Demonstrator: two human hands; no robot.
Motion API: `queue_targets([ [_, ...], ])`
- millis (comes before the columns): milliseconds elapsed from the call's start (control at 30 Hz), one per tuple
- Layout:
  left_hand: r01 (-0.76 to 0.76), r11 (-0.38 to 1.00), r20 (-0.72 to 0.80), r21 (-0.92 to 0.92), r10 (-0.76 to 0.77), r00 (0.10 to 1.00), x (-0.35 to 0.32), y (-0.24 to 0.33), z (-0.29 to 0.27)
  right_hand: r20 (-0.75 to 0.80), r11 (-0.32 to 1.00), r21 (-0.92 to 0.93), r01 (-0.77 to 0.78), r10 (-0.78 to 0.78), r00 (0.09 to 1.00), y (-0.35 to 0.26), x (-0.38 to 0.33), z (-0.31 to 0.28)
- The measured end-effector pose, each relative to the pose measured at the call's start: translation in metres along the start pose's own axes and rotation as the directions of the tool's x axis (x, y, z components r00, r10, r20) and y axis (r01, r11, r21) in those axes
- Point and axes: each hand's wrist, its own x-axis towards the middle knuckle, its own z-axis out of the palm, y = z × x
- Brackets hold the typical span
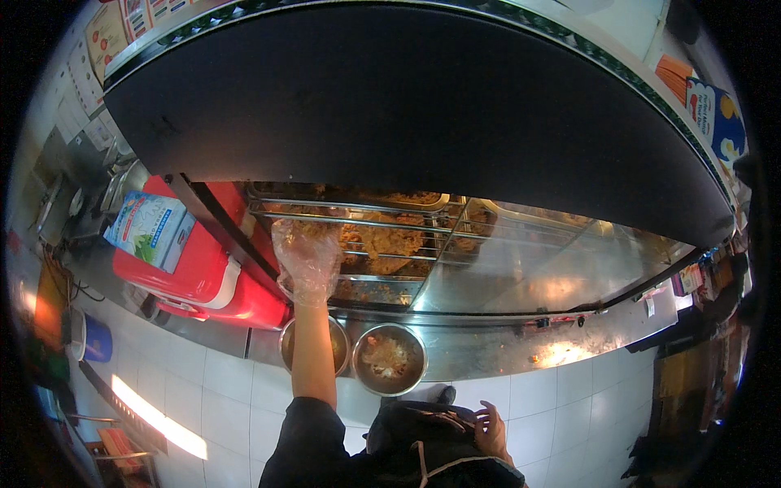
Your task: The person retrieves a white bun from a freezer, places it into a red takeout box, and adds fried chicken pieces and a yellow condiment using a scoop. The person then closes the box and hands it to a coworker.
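My left hand (307, 256), in a clear plastic glove, reaches into the left part of a warming cabinet. It is beside the wire rack (358, 221); its fingers are blurred under the wrinkled plastic, and I cannot tell whether they grip anything. Golden-brown fried pieces (390, 241) lie on and below the rack, just right of the glove. More food sits in a metal tray farther in. My bare right hand (490, 433) rests low by my dark apron (419, 431), fingers loosely bent and apart, holding nothing visible.
A dark panel (407, 106) overhangs the cabinet opening. Two metal bowls sit at the counter's front edge: one (343, 346) partly behind my forearm, the other (389, 358) holding crumbly scraps. A red cooler (195, 281) with a blue-white packet (154, 230) on it stands left.
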Motion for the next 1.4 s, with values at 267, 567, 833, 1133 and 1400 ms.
queue_targets([
  [267,0.24,0.968,-0.047,-0.07,-0.243,0.969,-0.036,0.007,0.032,0.02,0.999,-0.014,0.035,-0.035,0.999,-0.012,0.011,0.003],
  [567,0.432,0.896,0.12,-0.104,-0.42,0.9,-0.047,0.025,0.027,0.036,0.998,0.032,0.062,-0.063,0.997,0.001,0.021,0.006],
  [833,0.455,0.824,0.11,0.338,-0.514,0.85,-0.081,0.023,0.055,-0.028,0.984,0.1,0.146,-0.143,0.989,0.028,0.023,0.008],
  [1133,0.358,0.727,-0.043,0.587,-0.413,0.91,-0.116,0.002,0.086,0.002,0.982,0.173,-0.078,0.079,0.997,0.048,0.011,-0.004],
  [1400,0.841,0.306,-0.114,0.446,-0.913,0.392,-0.214,-0.088,0.05,-0.025,0.942,0.198,-0.271,0.281,0.959,0.049,-0.022,-0.017],
])
